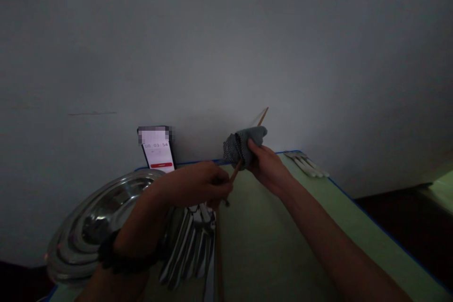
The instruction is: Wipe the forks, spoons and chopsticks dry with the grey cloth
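Observation:
My left hand (203,181) is closed round the lower end of a thin wooden stick that looks like a chopstick (235,172). The stick slants up to the right, and its tip shows beyond a bunched grey cloth (247,141). My right hand (265,163) pinches this cloth around the stick's middle, thumb on top. Part of the cloth has a fine dark-and-light pattern. Below my left hand lie several metal knives and other cutlery (191,250), with another thin wooden stick (220,264) alongside. My left forearm hides some of the cutlery.
Stacked shiny metal bowls or plates (88,217) stand at the left. A phone (158,151) showing a running timer leans against the grey wall (212,56). Several forks (307,163) lie at the back right of the green, blue-edged table (269,236).

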Available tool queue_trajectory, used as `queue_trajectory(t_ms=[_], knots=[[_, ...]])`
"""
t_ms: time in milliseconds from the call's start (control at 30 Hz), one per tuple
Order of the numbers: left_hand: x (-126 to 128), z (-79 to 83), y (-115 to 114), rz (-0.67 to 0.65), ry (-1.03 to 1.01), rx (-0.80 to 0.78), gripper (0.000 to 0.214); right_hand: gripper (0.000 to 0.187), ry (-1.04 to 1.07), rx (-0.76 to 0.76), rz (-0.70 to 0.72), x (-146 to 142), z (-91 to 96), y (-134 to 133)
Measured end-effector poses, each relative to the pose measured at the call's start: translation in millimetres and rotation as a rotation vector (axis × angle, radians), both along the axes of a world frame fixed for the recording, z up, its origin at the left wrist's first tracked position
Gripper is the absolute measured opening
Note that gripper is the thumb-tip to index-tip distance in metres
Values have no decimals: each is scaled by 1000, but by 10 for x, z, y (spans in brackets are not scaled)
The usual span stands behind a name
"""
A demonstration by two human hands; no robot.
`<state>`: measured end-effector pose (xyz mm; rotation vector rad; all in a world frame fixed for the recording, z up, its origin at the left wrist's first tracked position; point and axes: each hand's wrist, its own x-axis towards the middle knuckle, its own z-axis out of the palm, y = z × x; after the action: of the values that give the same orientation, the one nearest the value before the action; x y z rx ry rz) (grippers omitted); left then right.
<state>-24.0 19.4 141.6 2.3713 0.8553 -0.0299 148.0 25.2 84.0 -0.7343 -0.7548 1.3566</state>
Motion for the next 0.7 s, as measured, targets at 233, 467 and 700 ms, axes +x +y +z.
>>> queue_trajectory(t_ms=[233, 467, 700], knots=[[-8, 29, -44, -13, 23, -72, 28, 19, 190, -66, -285, 361, 63, 132], [128, -138, 43, 126, -48, 159, 35, 12, 140, -89, -184, 67, -57, 110], [24, -53, 27, 109, -5, 176, 37, 26, 284, -183, -308, 198, -62, 172]])
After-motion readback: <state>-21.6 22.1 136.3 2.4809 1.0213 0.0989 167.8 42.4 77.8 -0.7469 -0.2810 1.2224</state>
